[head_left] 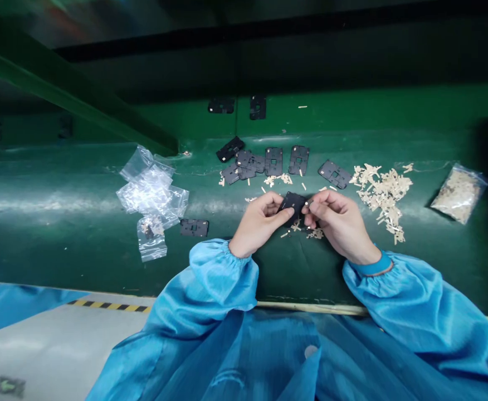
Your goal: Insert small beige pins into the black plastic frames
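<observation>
My left hand (257,223) is closed round a flat black plastic plate (292,204), thumb on top of it. At the plate's right edge my right hand (342,223) has its thumb and forefinger pinched together. A small pale piece (308,204) shows at those fingertips. Below my hands lie a few pale scraps (315,233) and some dark bits, partly hidden. Just beyond my fingers is a small heap of cream-coloured pieces (278,180). More black plates (273,161) rest behind it, some of them overlapping.
A large pile of cream pieces (384,192) spreads to the right, with a filled clear bag (459,194) beyond it. Crumpled clear bags (152,192) lie left, near a single black plate (194,228). A green beam (102,106) slants over the green bench (81,245).
</observation>
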Demonstrator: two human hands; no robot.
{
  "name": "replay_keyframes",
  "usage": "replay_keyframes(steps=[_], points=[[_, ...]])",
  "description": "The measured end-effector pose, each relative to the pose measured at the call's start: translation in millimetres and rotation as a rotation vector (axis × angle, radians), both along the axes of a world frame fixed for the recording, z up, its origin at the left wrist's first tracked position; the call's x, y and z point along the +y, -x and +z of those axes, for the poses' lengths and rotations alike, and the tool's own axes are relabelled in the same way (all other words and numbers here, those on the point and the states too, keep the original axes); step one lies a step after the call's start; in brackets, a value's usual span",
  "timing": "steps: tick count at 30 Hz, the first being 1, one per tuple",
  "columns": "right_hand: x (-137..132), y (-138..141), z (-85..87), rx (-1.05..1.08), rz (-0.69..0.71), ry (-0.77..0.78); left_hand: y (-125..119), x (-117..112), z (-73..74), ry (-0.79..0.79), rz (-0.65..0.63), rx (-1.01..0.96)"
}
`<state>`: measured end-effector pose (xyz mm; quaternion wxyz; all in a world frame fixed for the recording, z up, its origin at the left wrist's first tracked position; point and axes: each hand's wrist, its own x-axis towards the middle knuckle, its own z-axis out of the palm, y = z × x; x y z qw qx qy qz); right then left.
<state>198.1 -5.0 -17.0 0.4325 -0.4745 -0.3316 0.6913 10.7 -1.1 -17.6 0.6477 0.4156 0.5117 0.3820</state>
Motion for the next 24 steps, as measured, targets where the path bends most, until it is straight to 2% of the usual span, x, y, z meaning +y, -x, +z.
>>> replay_keyframes(steps=[4, 7, 10, 16, 24], points=[[2.9, -1.3, 2.7, -0.039, -0.012, -0.007, 1.9, 3.3, 0.9, 0.094, -0.004, -0.109], [3.8, -1.1, 4.4, -0.167, -0.007, -0.057, -0.6, 3.0, 0.3, 0.144, 0.047, -0.163], [2.7, 0.3, 5.1, -0.312, 0.039, -0.108, -2.9, 1.6, 0.8, 0.158, 0.103, -0.126], [-2.4, 3.5, 3.2, -0.463, 0.129, -0.145, -3.5, 2.1, -0.5, 0.077, 0.165, 0.055], [-3.8, 5.0, 4.1, -0.529, 0.160, -0.172, -5.6, 1.0, 0.6, -0.015, 0.151, 0.112]])
